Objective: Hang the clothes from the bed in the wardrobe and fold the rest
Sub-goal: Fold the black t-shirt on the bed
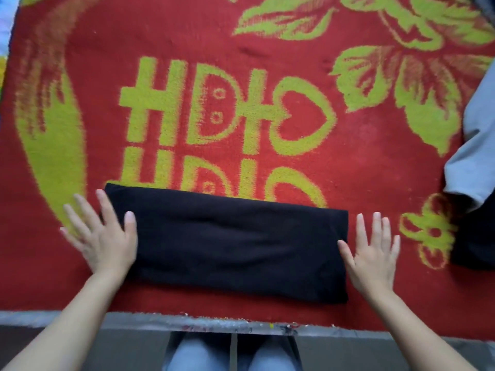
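A red blanket [107, 76] with yellow-green leaves, hearts and big block shapes is covering the bed and filling nearly the whole view. A black garment [235, 245] is lying on it near the front edge, folded into a long flat rectangle that is running left to right and sitting slightly askew, its left end farther back than its right. At the right border a pale grey-blue garment [476, 145] is spilling onto the blanket, and just below it a dark cloth [474, 250] is lying partly out of view. The person's two bare arms are reaching forward from the bottom corners. The left hand [104, 236] is lying flat with its fingers spread and straight at the left end of the black garment, its thumb overlapping the cloth; it is a little blurred. The right hand [372, 253] is lying flat with straight fingers just beside the right end, its thumb at the folded edge. Both hands are gripping nothing and are well apart, with the folded garment between them. Below the blanket's frayed front edge [214, 324], two knees in light blue jeans [192, 354] are showing.
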Action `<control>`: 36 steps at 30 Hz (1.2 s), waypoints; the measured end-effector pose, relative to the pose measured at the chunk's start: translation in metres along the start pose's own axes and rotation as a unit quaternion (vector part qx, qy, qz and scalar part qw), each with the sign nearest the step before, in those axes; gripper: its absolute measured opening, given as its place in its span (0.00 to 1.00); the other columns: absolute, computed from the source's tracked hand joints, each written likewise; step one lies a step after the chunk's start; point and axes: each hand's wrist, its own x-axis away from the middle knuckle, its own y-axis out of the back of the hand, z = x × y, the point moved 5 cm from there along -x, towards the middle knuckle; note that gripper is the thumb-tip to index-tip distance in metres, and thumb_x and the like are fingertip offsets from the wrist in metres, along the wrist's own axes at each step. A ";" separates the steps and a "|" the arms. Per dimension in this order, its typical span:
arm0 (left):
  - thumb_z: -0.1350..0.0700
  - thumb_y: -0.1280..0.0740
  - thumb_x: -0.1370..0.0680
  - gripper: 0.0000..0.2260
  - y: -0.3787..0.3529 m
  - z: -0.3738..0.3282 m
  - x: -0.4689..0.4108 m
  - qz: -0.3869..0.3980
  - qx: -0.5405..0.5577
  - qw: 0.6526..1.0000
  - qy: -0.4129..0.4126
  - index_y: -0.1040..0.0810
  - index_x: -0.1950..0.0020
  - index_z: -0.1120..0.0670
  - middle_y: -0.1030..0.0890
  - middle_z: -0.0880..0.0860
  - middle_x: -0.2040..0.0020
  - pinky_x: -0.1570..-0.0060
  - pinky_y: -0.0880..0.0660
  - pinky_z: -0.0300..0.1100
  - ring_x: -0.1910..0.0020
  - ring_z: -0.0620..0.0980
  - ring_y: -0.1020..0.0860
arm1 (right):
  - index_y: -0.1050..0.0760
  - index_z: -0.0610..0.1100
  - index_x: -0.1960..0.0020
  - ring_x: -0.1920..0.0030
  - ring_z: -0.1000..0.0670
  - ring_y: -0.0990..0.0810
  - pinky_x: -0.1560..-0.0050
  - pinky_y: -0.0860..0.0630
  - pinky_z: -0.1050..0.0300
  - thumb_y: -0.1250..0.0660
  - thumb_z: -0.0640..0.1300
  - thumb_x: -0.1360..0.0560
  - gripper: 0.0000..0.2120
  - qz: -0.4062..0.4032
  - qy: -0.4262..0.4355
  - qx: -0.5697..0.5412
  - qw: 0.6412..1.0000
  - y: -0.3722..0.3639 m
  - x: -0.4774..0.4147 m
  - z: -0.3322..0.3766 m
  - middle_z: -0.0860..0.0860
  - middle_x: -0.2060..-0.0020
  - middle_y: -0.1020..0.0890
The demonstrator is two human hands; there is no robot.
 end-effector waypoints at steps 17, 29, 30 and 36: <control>0.39 0.40 0.27 0.27 -0.063 -0.087 0.104 0.179 -0.113 0.940 -0.266 0.27 0.32 0.50 0.29 0.61 0.31 0.44 0.33 0.69 0.34 0.66 0.30 | 0.24 0.41 0.53 0.57 0.45 0.21 0.54 0.26 0.53 0.28 0.32 0.32 0.10 0.070 -0.377 -0.480 0.789 -0.012 0.037 0.047 0.41 0.50 0.18; 0.48 0.46 0.21 0.26 0.055 0.076 0.010 -0.112 0.206 0.950 0.204 0.36 0.27 0.62 0.38 0.63 0.27 0.30 0.49 0.51 0.27 0.61 0.43 | 0.47 0.57 0.25 0.33 0.47 0.35 0.35 0.38 0.48 0.37 0.55 0.24 0.32 0.278 0.168 -0.337 0.884 0.051 0.107 0.340 0.51 0.32 0.31; 0.48 0.46 0.21 0.26 0.058 0.085 0.008 -0.127 0.206 0.947 0.211 0.36 0.28 0.63 0.37 0.64 0.27 0.30 0.48 0.49 0.27 0.62 0.42 | 0.46 0.56 0.25 0.30 0.49 0.39 0.33 0.41 0.49 0.39 0.56 0.23 0.29 0.286 0.196 -0.302 0.888 0.039 0.112 0.340 0.52 0.29 0.35; 0.41 0.46 0.26 0.33 0.045 0.032 0.017 -0.059 0.084 0.993 -0.053 0.34 0.29 0.63 0.35 0.66 0.29 0.34 0.42 0.64 0.30 0.67 0.38 | 0.22 0.46 0.39 0.38 0.42 0.23 0.47 0.24 0.48 0.24 0.53 0.35 0.26 0.064 0.313 -0.008 0.948 0.001 0.098 0.285 0.42 0.39 0.22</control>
